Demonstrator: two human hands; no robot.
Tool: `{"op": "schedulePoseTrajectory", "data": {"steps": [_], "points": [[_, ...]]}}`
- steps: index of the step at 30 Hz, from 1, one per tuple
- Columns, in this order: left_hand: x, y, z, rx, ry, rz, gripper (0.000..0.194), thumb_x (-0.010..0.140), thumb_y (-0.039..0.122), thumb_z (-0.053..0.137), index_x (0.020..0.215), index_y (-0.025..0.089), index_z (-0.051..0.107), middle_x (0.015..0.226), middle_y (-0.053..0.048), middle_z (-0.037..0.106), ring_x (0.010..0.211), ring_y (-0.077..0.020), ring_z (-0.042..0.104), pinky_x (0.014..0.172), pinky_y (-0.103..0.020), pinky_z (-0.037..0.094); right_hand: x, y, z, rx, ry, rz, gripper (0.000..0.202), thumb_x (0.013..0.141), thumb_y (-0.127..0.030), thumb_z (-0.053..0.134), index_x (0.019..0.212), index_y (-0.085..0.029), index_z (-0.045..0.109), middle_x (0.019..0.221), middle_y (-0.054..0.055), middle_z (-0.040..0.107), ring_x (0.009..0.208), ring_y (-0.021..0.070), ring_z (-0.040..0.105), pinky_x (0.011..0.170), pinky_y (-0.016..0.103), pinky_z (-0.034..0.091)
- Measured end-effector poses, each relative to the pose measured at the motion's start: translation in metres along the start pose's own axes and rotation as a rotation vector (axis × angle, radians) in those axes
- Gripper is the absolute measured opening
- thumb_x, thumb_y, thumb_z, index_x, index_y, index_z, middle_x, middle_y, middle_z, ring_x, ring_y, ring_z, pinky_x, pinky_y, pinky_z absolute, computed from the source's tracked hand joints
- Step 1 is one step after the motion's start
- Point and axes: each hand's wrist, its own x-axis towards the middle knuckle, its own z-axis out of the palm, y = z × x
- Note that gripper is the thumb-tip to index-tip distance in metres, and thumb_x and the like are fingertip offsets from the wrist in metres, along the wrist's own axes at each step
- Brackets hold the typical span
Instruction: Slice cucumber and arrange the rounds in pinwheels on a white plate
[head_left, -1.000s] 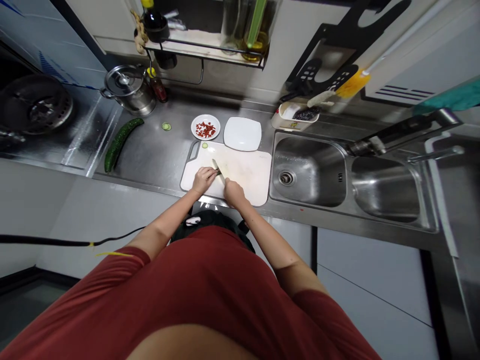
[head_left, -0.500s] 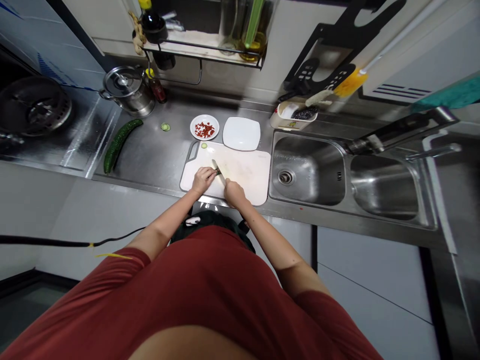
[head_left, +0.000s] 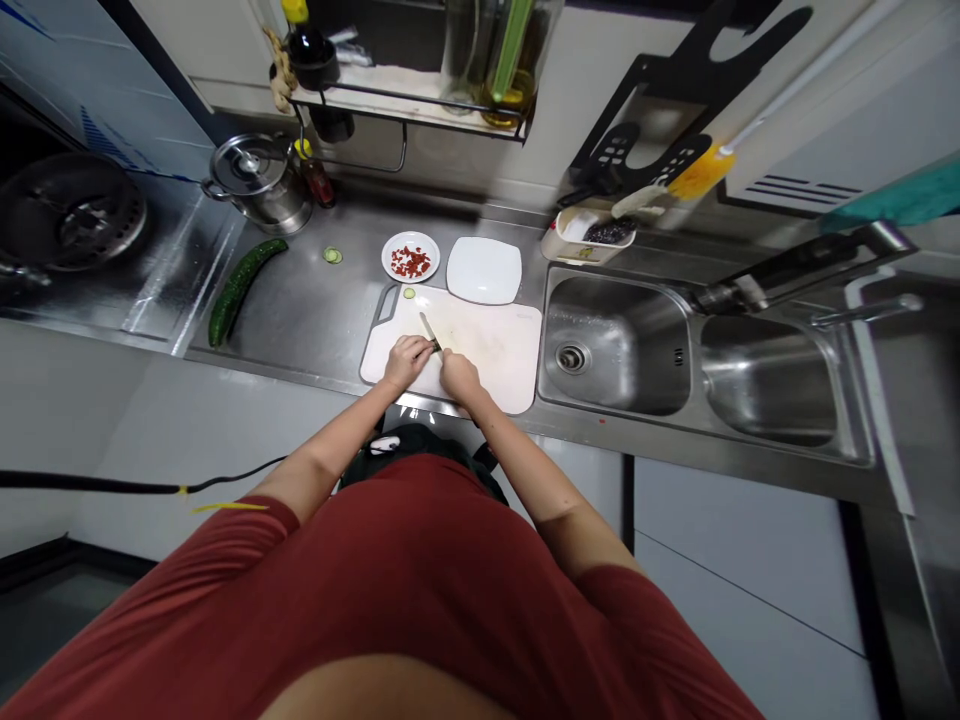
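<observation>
My right hand (head_left: 460, 378) is closed around the handle of a knife (head_left: 427, 324), whose blade points away from me over the white cutting board (head_left: 495, 350). My left hand (head_left: 407, 361) is closed on a small dark green piece of cucumber (head_left: 435, 344), mostly covered by the fingers, right beside the blade. Near the board's far left corner lies a pale cucumber slice (head_left: 409, 293). Behind the board stand a round white plate with chopped red bits (head_left: 410, 262) and a bare white square plate (head_left: 484, 270).
A long cucumber (head_left: 238, 290) and some cucumber slices (head_left: 332, 256) lie on the steel counter to the left. Further back are a lidded pot (head_left: 259, 185) and a sauce bottle (head_left: 315, 175). The double sink (head_left: 615, 340) is to the right; a bottle rack (head_left: 405, 105) hangs above.
My right hand and the knife have shifted slightly left and away from me, with the blade at the cucumber piece. My left hand has stayed almost in place.
</observation>
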Motion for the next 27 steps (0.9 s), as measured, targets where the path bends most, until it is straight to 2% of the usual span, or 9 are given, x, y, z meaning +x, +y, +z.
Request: {"op": "schedulePoseTrajectory", "data": {"steps": [10, 17, 21, 27], "points": [[0.0, 0.002, -0.001, 0.0, 0.018, -0.003, 0.022, 0.091, 0.032, 0.05, 0.095, 0.021, 0.069, 0.094, -0.006, 0.068, 0.091, -0.0181, 0.057, 0.084, -0.035, 0.046, 0.005, -0.006, -0.002, 0.019, 0.031, 0.0, 0.027, 0.09, -0.008, 0.037, 0.113, -0.014, 0.049, 0.104, 0.012, 0.065, 0.097, 0.0207, 0.063, 0.079, 0.027, 0.046], [0.0, 0.005, -0.001, 0.013, 0.001, -0.02, 0.022, 0.091, 0.031, 0.049, 0.095, 0.021, 0.068, 0.094, -0.007, 0.067, 0.091, -0.0184, 0.057, 0.084, -0.036, 0.047, -0.02, 0.005, 0.012, -0.029, -0.02, 0.048, 0.024, 0.089, -0.006, 0.038, 0.109, -0.014, 0.048, 0.102, 0.014, 0.065, 0.096, 0.0224, 0.064, 0.079, 0.03, 0.047], [0.0, 0.006, -0.003, 0.018, -0.002, -0.018, 0.022, 0.091, 0.031, 0.049, 0.095, 0.02, 0.068, 0.095, -0.006, 0.067, 0.091, -0.0178, 0.056, 0.085, -0.034, 0.046, -0.031, 0.012, 0.02, -0.04, 0.003, 0.045, 0.023, 0.087, -0.005, 0.038, 0.106, -0.015, 0.048, 0.097, 0.013, 0.065, 0.091, 0.0228, 0.065, 0.075, 0.03, 0.047], [0.0, 0.005, -0.003, 0.019, -0.001, -0.012, 0.022, 0.091, 0.031, 0.049, 0.095, 0.021, 0.068, 0.094, -0.006, 0.067, 0.09, -0.018, 0.057, 0.084, -0.035, 0.046, -0.012, 0.002, 0.011, -0.023, 0.0, 0.043, 0.024, 0.087, -0.006, 0.039, 0.107, -0.014, 0.048, 0.098, 0.013, 0.065, 0.093, 0.0226, 0.064, 0.075, 0.029, 0.047]]}}
